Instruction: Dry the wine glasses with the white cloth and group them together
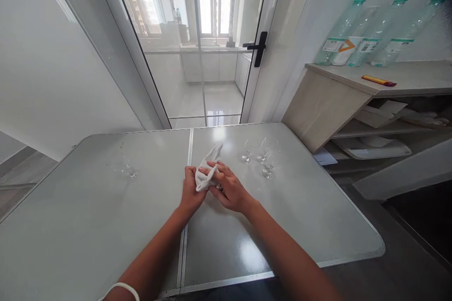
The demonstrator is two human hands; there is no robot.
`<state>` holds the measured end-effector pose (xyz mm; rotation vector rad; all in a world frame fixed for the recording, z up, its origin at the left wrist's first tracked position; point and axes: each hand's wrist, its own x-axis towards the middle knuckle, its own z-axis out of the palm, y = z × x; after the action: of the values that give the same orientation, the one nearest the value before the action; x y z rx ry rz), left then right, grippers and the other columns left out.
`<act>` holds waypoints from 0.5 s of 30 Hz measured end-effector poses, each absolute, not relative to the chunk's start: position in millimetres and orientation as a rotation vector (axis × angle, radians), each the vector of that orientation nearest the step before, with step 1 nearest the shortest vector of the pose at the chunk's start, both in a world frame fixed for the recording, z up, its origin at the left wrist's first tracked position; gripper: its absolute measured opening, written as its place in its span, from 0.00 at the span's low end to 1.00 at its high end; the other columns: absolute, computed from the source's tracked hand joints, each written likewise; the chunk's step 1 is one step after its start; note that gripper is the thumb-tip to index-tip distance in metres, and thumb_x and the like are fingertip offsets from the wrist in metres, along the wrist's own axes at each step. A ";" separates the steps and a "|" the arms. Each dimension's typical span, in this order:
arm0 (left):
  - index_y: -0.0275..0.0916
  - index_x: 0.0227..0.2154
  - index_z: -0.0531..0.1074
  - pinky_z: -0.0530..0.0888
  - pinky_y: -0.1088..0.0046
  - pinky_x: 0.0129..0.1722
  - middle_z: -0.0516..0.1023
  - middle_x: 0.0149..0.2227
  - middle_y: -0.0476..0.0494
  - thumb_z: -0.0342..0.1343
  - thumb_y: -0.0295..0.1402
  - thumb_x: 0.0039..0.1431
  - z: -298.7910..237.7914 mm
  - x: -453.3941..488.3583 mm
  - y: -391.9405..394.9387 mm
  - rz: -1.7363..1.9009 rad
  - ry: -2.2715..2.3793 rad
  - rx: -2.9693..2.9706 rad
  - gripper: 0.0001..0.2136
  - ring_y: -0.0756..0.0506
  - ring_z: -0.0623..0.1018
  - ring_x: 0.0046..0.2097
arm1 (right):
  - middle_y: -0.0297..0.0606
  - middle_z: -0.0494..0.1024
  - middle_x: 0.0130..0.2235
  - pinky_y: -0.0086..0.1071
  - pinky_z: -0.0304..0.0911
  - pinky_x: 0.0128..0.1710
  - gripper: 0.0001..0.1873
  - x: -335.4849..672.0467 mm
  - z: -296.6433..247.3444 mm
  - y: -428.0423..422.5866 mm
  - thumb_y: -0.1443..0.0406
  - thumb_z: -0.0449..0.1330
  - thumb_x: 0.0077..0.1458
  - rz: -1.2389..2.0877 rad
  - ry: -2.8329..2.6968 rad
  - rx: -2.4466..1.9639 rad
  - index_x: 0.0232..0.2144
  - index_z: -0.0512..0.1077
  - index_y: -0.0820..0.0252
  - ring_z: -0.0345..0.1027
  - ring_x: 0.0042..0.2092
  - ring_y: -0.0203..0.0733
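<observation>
Both hands are bunched together on a crumpled soft white cloth (203,180), held roughly mid-table, just abv the metal strip that splits the shiny grey-green table (106,235). Left hand (191,189) is curled tight at the cloth's L side, right hand (230,189) has its fingers pressed into the R side w/ the thumb underneath. There's a glint of smth shiny under the R fingers, but it's mostly hidden so can't tell what it is. Three clear stemmed glasses (269,173) stand close tgthr to the R, and at least 1 more clear glass w/ a round foot (133,176) is well off to the L. Far R, greenish plastic bottles (365,46) w/ green caps are on a wooden shelf unit (328,99), plus a red-and-yellow tube-shaped packet (379,81) nearby.
</observation>
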<state>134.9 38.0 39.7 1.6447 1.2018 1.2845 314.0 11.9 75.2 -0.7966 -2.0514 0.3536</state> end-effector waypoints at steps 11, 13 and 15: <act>0.43 0.44 0.70 0.68 0.71 0.30 0.78 0.29 0.44 0.67 0.42 0.52 27.6 132.6 28.1 1.086 1.354 2.222 0.20 0.42 0.79 0.30 | 0.38 0.76 0.42 0.36 0.67 0.42 0.12 311.5 82.1 14.6 0.69 0.60 0.53 0.826 -1.617 -1.020 0.41 0.75 0.54 0.71 0.41 0.43; 0.43 0.46 0.70 0.69 0.71 0.31 0.80 0.30 0.43 0.68 0.46 0.52 31.8 132.5 29.5 1.051 1.338 2.262 0.22 0.41 0.80 0.31 | 0.34 0.76 0.36 0.32 0.64 0.36 0.08 311.6 83.7 15.9 0.66 0.59 0.56 1.065 -1.473 -1.077 0.39 0.75 0.56 0.68 0.35 0.39; 0.43 0.49 0.70 0.70 0.71 0.32 0.82 0.33 0.42 0.68 0.49 0.52 36.1 134.2 31.0 1.050 1.357 2.288 0.26 0.40 0.81 0.32 | 0.32 0.74 0.33 0.29 0.61 0.34 0.07 311.7 81.7 18.1 0.63 0.59 0.58 1.214 -1.325 -1.064 0.38 0.75 0.57 0.66 0.33 0.37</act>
<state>134.2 31.0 36.1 2.2878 1.3567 1.0502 311.7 18.1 81.7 -1.0640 -1.3255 1.2137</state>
